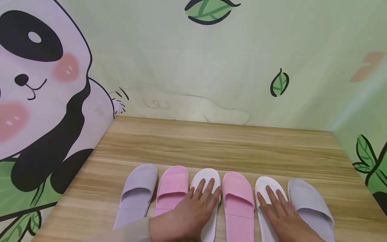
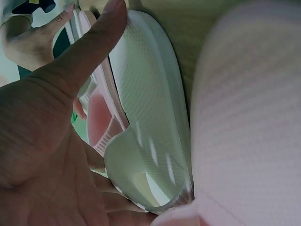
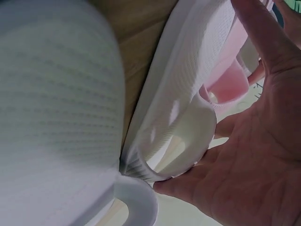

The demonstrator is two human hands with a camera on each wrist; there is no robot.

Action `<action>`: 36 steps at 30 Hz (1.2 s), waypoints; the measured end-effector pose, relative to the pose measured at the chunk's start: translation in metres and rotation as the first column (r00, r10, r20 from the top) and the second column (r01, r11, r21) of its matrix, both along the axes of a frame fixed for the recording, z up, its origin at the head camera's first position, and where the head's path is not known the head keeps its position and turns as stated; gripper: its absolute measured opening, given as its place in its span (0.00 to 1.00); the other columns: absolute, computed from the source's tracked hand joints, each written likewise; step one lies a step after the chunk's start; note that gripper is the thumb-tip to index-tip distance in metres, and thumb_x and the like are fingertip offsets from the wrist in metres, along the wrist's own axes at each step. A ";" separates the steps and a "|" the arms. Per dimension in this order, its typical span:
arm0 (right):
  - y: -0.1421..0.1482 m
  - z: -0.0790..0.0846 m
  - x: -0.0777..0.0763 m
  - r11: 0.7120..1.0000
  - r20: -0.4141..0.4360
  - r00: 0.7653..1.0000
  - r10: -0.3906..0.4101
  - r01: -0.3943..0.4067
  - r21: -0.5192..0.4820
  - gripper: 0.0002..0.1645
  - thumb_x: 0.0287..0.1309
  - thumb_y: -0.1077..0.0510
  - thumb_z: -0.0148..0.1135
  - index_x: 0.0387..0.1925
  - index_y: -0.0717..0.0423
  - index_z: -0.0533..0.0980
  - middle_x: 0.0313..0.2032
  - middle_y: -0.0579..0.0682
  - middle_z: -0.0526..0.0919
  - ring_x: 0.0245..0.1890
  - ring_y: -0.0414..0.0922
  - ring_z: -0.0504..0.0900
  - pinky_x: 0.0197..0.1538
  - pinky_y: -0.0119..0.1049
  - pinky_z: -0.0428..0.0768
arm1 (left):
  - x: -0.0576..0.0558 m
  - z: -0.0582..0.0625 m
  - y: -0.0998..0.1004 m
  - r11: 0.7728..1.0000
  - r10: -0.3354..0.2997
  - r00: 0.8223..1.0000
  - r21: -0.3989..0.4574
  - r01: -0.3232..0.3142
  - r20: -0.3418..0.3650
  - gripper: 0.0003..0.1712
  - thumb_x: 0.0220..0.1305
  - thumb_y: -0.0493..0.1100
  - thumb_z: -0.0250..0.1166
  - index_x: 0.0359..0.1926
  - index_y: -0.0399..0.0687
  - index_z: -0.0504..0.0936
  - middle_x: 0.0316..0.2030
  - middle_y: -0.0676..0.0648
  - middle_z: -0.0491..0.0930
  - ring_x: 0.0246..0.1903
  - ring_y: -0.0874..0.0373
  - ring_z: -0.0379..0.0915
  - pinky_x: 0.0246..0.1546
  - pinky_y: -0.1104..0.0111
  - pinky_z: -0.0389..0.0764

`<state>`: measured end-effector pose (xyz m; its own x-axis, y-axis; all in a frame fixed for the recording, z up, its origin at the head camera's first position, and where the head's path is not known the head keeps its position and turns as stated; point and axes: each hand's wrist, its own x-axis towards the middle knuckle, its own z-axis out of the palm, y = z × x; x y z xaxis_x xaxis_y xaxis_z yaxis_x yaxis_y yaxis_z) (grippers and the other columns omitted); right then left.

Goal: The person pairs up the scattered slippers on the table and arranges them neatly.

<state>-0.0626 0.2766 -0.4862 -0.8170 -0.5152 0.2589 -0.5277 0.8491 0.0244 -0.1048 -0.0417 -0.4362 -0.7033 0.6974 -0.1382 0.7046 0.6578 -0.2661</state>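
My left hand [image 1: 195, 210] rests on the strap of a white slipper [image 1: 211, 174], its fingers spread and nearly straight. Farther right, my right hand [image 1: 284, 216] lies over the strap of the other white slipper [image 1: 266, 182], fingers extended toward its toe. A pink slipper [image 1: 237, 183] sits between the hands. Another pink slipper [image 1: 173, 177] lies just left of the left hand, partly covered by it. Both wrist views show a palm against the strap of a white slipper [image 2: 146, 75], with the thumb along its sole; in the right wrist view that white slipper [image 3: 188, 61] stands tilted by the camera angle.
A lavender-grey slipper [image 1: 141, 176] ends the row at the left, and a grey slipper [image 1: 309, 195] ends it at the right. All lie toes-away on a wood-grain surface [image 1: 223, 144]. Pale green walls [image 1: 151, 50] with panda and leaf drawings enclose the back and sides.
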 end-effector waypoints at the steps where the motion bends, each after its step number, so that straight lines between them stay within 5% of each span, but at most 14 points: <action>1: 0.000 0.001 0.000 1.000 0.000 1.000 0.000 0.000 0.001 0.90 0.28 0.08 0.65 0.83 0.51 0.43 0.82 0.61 0.45 0.78 0.68 0.51 0.81 0.58 0.53 | -0.001 0.000 0.000 1.000 0.004 1.000 -0.001 -0.004 0.001 0.89 0.22 0.82 0.80 0.82 0.46 0.51 0.81 0.37 0.52 0.77 0.40 0.58 0.69 0.55 0.75; 4: -0.001 0.003 -0.003 1.000 0.018 1.000 0.004 -0.003 -0.008 0.89 0.28 0.07 0.63 0.83 0.51 0.44 0.80 0.64 0.50 0.71 0.72 0.63 0.80 0.34 0.23 | -0.004 0.000 0.001 1.000 0.016 1.000 -0.007 -0.016 -0.005 0.92 0.18 0.83 0.80 0.82 0.47 0.51 0.81 0.37 0.52 0.77 0.40 0.58 0.69 0.54 0.75; 6: -0.002 0.005 -0.006 1.000 0.017 1.000 0.013 -0.013 -0.001 0.90 0.27 0.07 0.62 0.83 0.52 0.45 0.78 0.67 0.54 0.67 0.74 0.67 0.80 0.34 0.22 | -0.006 0.001 0.001 1.000 0.023 1.000 -0.012 -0.024 -0.012 0.93 0.16 0.83 0.80 0.82 0.47 0.51 0.81 0.38 0.52 0.77 0.40 0.58 0.69 0.55 0.76; 9: -0.002 0.009 -0.009 1.000 0.049 0.999 0.017 -0.018 0.003 0.90 0.26 0.06 0.61 0.82 0.53 0.46 0.75 0.70 0.57 0.67 0.75 0.67 0.84 0.51 0.41 | -0.008 0.003 0.002 0.999 0.035 0.999 -0.019 -0.035 0.001 0.94 0.15 0.84 0.80 0.82 0.47 0.49 0.81 0.38 0.52 0.78 0.40 0.57 0.69 0.54 0.76; 13: -0.003 0.014 -0.013 1.000 0.104 0.995 0.009 -0.010 0.002 0.91 0.24 0.05 0.61 0.81 0.55 0.49 0.76 0.69 0.57 0.69 0.75 0.65 0.61 0.68 0.75 | -0.013 0.006 0.003 0.998 0.055 0.997 -0.032 -0.053 0.050 0.95 0.15 0.85 0.79 0.83 0.48 0.47 0.82 0.37 0.48 0.79 0.40 0.53 0.68 0.50 0.76; 19: -0.002 0.019 -0.018 1.000 0.147 0.989 0.002 0.001 -0.017 0.92 0.19 0.07 0.67 0.80 0.54 0.50 0.77 0.68 0.55 0.71 0.75 0.62 0.62 0.71 0.72 | -0.023 0.009 0.005 0.998 0.056 0.995 -0.042 -0.052 0.087 0.97 0.14 0.86 0.77 0.84 0.48 0.45 0.83 0.37 0.46 0.80 0.39 0.51 0.67 0.47 0.76; 25: -0.003 0.025 -0.024 1.000 0.222 0.975 -0.003 0.007 -0.019 0.95 0.10 0.24 0.85 0.81 0.53 0.49 0.80 0.65 0.50 0.75 0.73 0.55 0.61 0.76 0.71 | -0.035 0.011 0.007 0.997 0.053 0.992 -0.057 -0.046 0.112 0.97 0.14 0.88 0.75 0.84 0.49 0.43 0.83 0.37 0.44 0.80 0.38 0.50 0.66 0.49 0.78; 36: -0.007 0.036 -0.037 0.998 0.354 0.933 -0.067 0.056 0.040 1.01 0.03 0.31 0.89 0.82 0.52 0.44 0.80 0.68 0.46 0.72 0.83 0.54 0.60 0.79 0.70 | -0.049 0.016 0.011 0.996 0.079 0.982 -0.048 -0.072 0.170 0.95 0.19 0.85 0.78 0.84 0.48 0.42 0.83 0.38 0.42 0.81 0.39 0.48 0.65 0.49 0.79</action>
